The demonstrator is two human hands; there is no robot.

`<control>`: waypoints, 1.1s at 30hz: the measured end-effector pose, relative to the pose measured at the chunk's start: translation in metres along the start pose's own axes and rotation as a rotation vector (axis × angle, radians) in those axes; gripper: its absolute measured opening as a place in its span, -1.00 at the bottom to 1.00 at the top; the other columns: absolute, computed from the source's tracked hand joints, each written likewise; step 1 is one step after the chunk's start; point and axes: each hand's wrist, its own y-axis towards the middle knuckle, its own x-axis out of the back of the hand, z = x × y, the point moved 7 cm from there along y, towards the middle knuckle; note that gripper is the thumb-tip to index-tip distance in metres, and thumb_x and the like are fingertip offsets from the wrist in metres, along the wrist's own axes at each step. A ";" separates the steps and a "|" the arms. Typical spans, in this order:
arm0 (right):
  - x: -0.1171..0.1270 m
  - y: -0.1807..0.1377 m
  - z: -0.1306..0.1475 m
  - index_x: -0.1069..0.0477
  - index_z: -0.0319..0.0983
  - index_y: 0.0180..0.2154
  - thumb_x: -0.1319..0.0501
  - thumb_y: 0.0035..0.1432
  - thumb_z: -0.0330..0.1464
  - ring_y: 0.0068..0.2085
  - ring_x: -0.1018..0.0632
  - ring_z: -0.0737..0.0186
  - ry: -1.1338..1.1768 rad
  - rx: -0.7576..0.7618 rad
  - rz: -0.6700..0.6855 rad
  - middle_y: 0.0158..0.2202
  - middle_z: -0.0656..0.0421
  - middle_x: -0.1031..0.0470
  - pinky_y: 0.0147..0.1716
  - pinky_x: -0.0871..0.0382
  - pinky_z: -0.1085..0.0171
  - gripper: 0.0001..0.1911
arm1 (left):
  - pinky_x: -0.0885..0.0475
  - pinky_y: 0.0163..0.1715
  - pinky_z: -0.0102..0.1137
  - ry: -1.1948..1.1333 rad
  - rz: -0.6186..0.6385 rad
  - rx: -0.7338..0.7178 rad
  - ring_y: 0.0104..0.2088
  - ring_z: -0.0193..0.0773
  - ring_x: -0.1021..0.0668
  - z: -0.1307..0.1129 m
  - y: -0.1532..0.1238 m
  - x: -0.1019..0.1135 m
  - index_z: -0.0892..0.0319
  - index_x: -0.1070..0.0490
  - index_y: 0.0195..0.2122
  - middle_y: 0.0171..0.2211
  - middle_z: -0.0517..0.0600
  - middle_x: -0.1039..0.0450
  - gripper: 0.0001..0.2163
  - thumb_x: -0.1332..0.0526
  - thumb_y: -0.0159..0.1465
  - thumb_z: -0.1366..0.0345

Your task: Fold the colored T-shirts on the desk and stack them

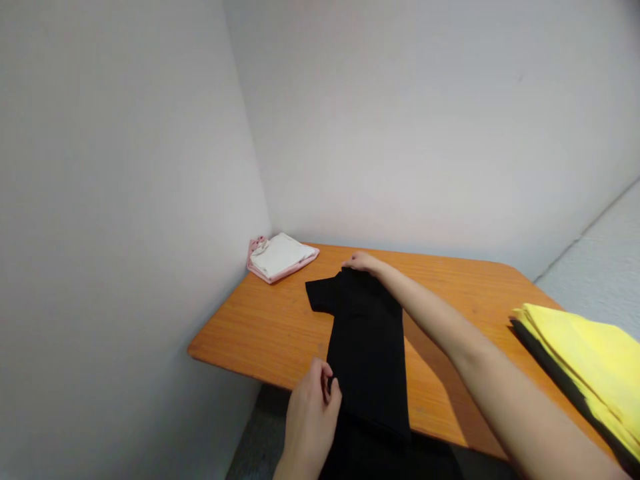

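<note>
A black t-shirt (367,333) lies lengthwise on the orange wooden table (260,327), folded into a narrow strip with one sleeve sticking out to the left. Its lower end hangs over the near table edge. My left hand (313,413) pinches the left edge of the black t-shirt near the table's front edge. My right arm reaches across the cloth, and my right hand (363,262) grips the far end of the shirt by the collar area.
A folded stack of white and pink cloth (280,257) sits in the far left corner against the walls. A pile of yellow cloth over something black (585,353) rests on the table's right end. Walls close off the left and far sides.
</note>
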 end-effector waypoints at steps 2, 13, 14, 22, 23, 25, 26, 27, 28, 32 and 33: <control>-0.023 0.007 0.011 -0.44 -0.32 -0.35 -0.27 0.20 -0.12 -0.19 -0.52 0.16 -0.072 0.034 0.029 -0.31 0.07 -0.50 -0.16 -0.41 0.19 -0.65 | -0.33 -0.35 -0.37 0.142 -0.017 0.013 -0.38 -0.23 -0.49 0.013 -0.004 0.004 0.11 -0.28 -0.25 -0.40 -0.06 -0.38 -0.92 -0.03 0.33 0.29; -0.011 -0.010 -0.020 -0.36 -0.30 -0.45 -0.39 0.05 -0.26 -0.43 -0.56 0.12 -0.048 0.050 0.287 -0.58 0.07 -0.46 -0.40 -0.43 0.27 -0.71 | -0.37 -0.17 -0.26 0.234 -0.008 -0.085 -0.17 -0.12 -0.53 0.015 0.008 -0.009 0.15 -0.32 -0.15 -0.20 0.09 -0.46 -0.82 0.03 0.32 0.37; -0.013 -0.014 -0.013 -0.37 -0.30 -0.39 -0.33 0.13 -0.23 -0.42 -0.57 0.15 0.002 0.078 0.299 -0.54 0.06 -0.49 -0.40 -0.44 0.29 -0.72 | -0.37 -0.17 -0.26 0.231 0.016 -0.087 -0.17 -0.12 -0.53 0.014 0.009 -0.013 0.15 -0.32 -0.15 -0.20 0.08 -0.46 -0.82 0.02 0.30 0.39; -0.037 -0.047 0.050 -0.33 -0.27 -0.06 0.00 0.38 -0.31 -0.16 -0.57 0.26 0.221 0.394 0.105 -0.14 0.02 -0.55 -0.11 -0.43 0.27 -0.76 | -0.33 -0.25 -0.33 0.284 0.022 -0.054 -0.26 -0.16 -0.54 0.016 0.033 0.018 0.13 -0.31 -0.27 -0.31 0.03 -0.48 -0.76 0.07 0.40 0.18; -0.038 -0.054 0.045 -0.34 -0.29 -0.07 -0.04 0.34 -0.35 -0.12 -0.55 0.21 0.203 0.406 0.046 -0.12 0.00 -0.53 -0.06 -0.40 0.22 -0.79 | -0.33 -0.24 -0.33 0.324 -0.020 -0.054 -0.24 -0.15 -0.54 0.020 0.045 0.030 0.14 -0.32 -0.27 -0.30 0.05 -0.49 -0.74 0.08 0.41 0.16; -0.040 -0.074 0.030 -0.37 -0.33 -0.09 -0.10 0.26 -0.41 -0.03 -0.50 0.08 0.156 0.419 -0.069 -0.08 -0.07 -0.49 0.05 -0.31 0.10 -0.79 | -0.32 -0.22 -0.32 0.417 -0.086 -0.072 -0.21 -0.12 -0.54 0.026 0.075 0.048 0.16 -0.33 -0.25 -0.26 0.08 -0.50 -0.71 0.10 0.42 0.15; -0.044 -0.085 0.021 -0.39 -0.36 -0.07 -0.11 0.25 -0.41 0.00 -0.47 0.01 0.107 0.429 -0.127 -0.06 -0.11 -0.47 0.08 -0.27 0.04 -0.76 | -0.32 -0.21 -0.32 0.461 -0.100 -0.084 -0.19 -0.12 -0.54 0.028 0.094 0.053 0.17 -0.34 -0.23 -0.23 0.10 -0.50 -0.70 0.10 0.43 0.15; -0.049 -0.097 0.012 -0.39 -0.40 -0.04 -0.11 0.26 -0.40 0.03 -0.45 -0.04 0.040 0.444 -0.179 -0.04 -0.14 -0.45 0.11 -0.23 -0.01 -0.72 | -0.32 -0.19 -0.33 0.499 -0.103 -0.094 -0.17 -0.13 -0.54 0.030 0.115 0.056 0.17 -0.35 -0.20 -0.21 0.11 -0.51 -0.70 0.11 0.43 0.16; -0.057 -0.110 0.005 -0.38 -0.44 0.01 -0.10 0.27 -0.36 0.08 -0.41 -0.09 -0.041 0.461 -0.220 0.00 -0.18 -0.42 0.13 -0.20 -0.04 -0.66 | -0.32 -0.16 -0.33 0.532 -0.100 -0.098 -0.14 -0.13 -0.54 0.032 0.136 0.056 0.19 -0.36 -0.18 -0.18 0.13 -0.51 -0.70 0.10 0.43 0.18; -0.102 -0.147 -0.013 -0.20 -0.51 0.24 -0.07 0.32 -0.10 0.32 -0.08 -0.18 -0.304 0.490 -0.222 0.29 -0.22 -0.10 0.27 -0.01 -0.05 -0.32 | -0.28 -0.02 -0.27 0.603 -0.051 -0.075 0.00 -0.01 -0.49 0.033 0.216 0.036 0.29 -0.41 -0.11 -0.09 0.26 -0.49 -0.69 -0.03 0.39 0.15; -0.112 -0.152 -0.015 -0.13 -0.50 0.29 -0.05 0.31 -0.04 0.35 0.01 -0.16 -0.318 0.477 -0.187 0.33 -0.19 0.01 0.28 0.03 -0.05 -0.24 | -0.27 0.01 -0.24 0.614 -0.027 -0.066 0.03 0.04 -0.47 0.033 0.231 0.029 0.31 -0.43 -0.14 -0.08 0.30 -0.48 -0.67 -0.09 0.36 0.11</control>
